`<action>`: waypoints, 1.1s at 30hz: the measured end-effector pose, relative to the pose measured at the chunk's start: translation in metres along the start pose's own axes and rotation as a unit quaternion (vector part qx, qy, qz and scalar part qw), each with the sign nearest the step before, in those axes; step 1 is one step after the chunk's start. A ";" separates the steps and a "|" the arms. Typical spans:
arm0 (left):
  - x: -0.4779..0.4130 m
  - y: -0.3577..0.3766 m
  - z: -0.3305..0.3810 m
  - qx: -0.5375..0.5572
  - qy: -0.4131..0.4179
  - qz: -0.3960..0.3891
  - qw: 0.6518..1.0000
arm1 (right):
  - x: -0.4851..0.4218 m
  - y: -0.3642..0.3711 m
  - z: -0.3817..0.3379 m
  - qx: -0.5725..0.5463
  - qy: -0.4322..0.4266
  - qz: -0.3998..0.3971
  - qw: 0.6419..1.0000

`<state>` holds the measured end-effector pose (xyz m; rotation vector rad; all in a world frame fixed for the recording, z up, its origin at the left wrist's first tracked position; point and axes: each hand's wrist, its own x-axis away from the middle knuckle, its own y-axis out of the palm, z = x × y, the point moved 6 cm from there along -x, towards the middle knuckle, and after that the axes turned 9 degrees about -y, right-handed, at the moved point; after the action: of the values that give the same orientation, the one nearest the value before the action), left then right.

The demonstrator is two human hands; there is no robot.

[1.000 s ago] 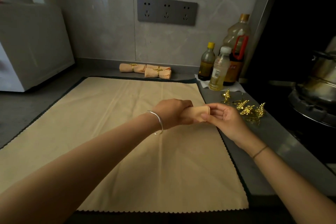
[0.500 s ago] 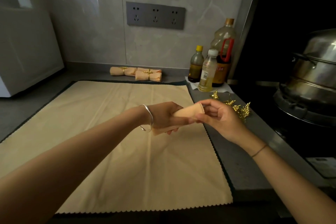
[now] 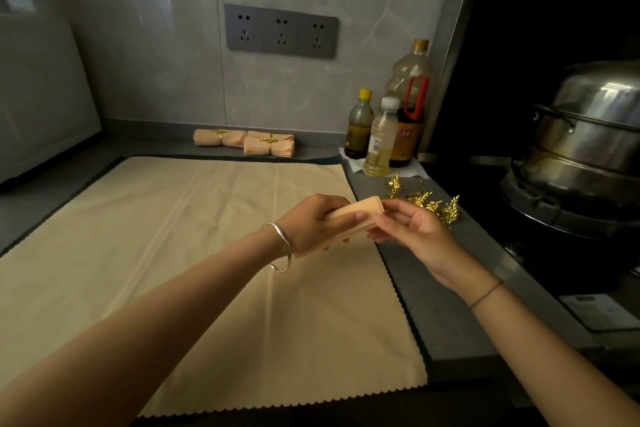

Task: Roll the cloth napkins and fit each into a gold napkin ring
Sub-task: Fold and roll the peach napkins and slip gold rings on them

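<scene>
Above the right edge of the big beige cloth [image 3: 207, 270], the left hand [image 3: 311, 225] curls around the rolled napkin [image 3: 358, 210] while the right hand [image 3: 412, 232] pinches its three o'clock end, with two ringed rolls [image 3: 242, 140] lying at eleven o'clock and loose gold napkin rings [image 3: 436, 206] at two.

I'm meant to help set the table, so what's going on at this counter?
A person holds a rolled napkin above a beige cloth spread on the counter. The left hand grips its middle; the right hand pinches its right end. No ring is on it yet. Loose gold rings lie on the counter beside the right hand, and finished napkins, already ringed, lie by the wall.
</scene>
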<state>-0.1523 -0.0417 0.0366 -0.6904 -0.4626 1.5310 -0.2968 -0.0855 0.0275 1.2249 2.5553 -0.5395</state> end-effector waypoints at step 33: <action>0.013 -0.070 -0.068 -0.026 -0.032 0.176 0.983 | -0.076 0.055 0.003 0.128 -0.050 -0.059 0.989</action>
<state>-0.0546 -0.0311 0.0316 -0.7954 -0.4460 1.8839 -0.2064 -0.1076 0.0417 1.0965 2.5437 -0.9547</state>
